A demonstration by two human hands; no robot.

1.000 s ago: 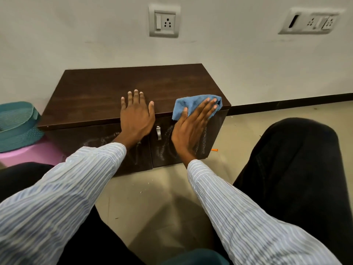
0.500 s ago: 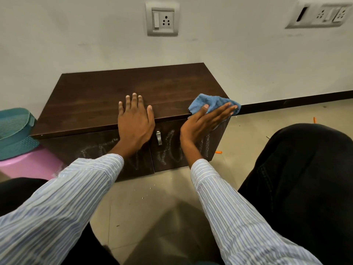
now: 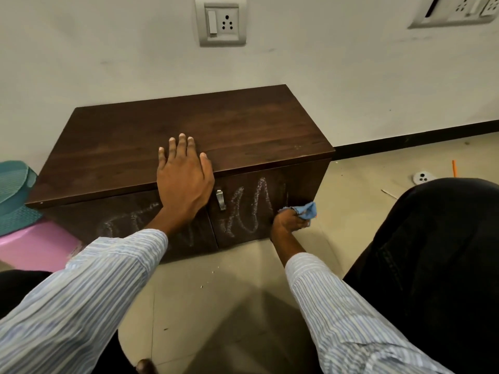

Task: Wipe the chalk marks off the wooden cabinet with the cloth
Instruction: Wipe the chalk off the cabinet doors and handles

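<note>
1. Two bare hands are showing, both reaching out of blue-and-white striped shirt sleeves (image 3: 89,290).
2. Left hand (image 3: 183,182) is lying flat over the front edge of the low dark-brown wooden cabinet (image 3: 243,125), palm down; its fingers (image 3: 181,147) are stretching straight onto the top, close together, holding nothing.
3. Right hand (image 3: 287,221) is sitting low at the cabinet's right front corner, near the floor; its fingers are curling round the small blue cloth (image 3: 307,210) and gripping it, with a bunched part of the cloth sticking out to the right.
4. White chalk marks (image 3: 248,209) are showing as looping scribbles on the right door, just left of the cloth; fainter chalk scribbles (image 3: 127,221) are running across the left door, partly hidden by the left forearm.
5. Small metal door handle (image 3: 220,199) is hanging between the two doors, just beside the left hand's thumb.
6. Beige tiled floor (image 3: 229,279) is carrying the cabinet, which is standing against a white wall (image 3: 108,49).
7. Grey wall socket with switch (image 3: 220,21) is sitting above the cabinet.
8. Teal woven plastic basket (image 3: 13,195) is resting on a pink plastic stool (image 3: 35,247) at the cabinet's left.
9. Dark trouser knee (image 3: 437,252) is filling the right foreground.
</note>
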